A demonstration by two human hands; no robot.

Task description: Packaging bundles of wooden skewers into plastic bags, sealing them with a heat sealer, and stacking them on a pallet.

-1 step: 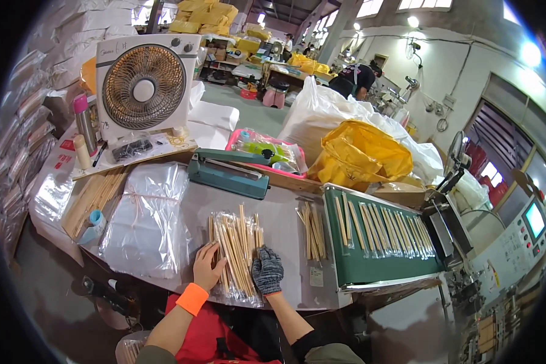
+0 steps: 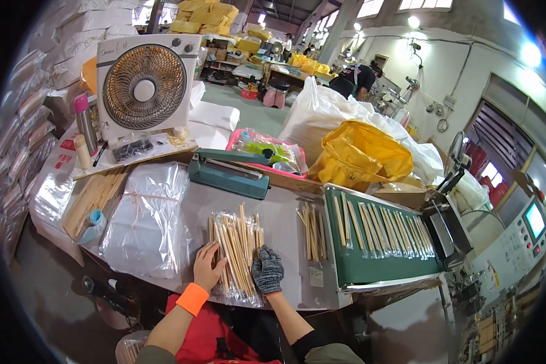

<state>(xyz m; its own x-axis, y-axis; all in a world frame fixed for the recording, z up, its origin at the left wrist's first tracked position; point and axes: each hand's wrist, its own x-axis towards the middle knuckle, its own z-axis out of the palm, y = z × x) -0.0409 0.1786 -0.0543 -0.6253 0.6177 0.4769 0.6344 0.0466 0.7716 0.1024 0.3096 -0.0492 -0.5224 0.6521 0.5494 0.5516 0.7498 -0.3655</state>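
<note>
A heap of slim wooden sticks in clear wrappers [image 2: 237,250] lies on the grey table [image 2: 285,212] right in front of me. My left hand [image 2: 207,267], bare with an orange wristband, grips the heap's left edge. My right hand [image 2: 268,271], in a grey knit glove, clasps its lower right corner with curled fingers. The heap is held between the two hands. A smaller bunch of the same wrapped sticks [image 2: 312,229] lies just to the right, untouched.
A green conveyor belt [image 2: 370,270] carrying several wrapped sticks runs right toward a machine with a screen [image 2: 531,224]. A teal heat sealer [image 2: 227,173], clear bags [image 2: 148,218], loose sticks [image 2: 94,194], a fan [image 2: 144,88] and a yellow sack [image 2: 361,151] surround the table. A person [image 2: 358,79] works far back.
</note>
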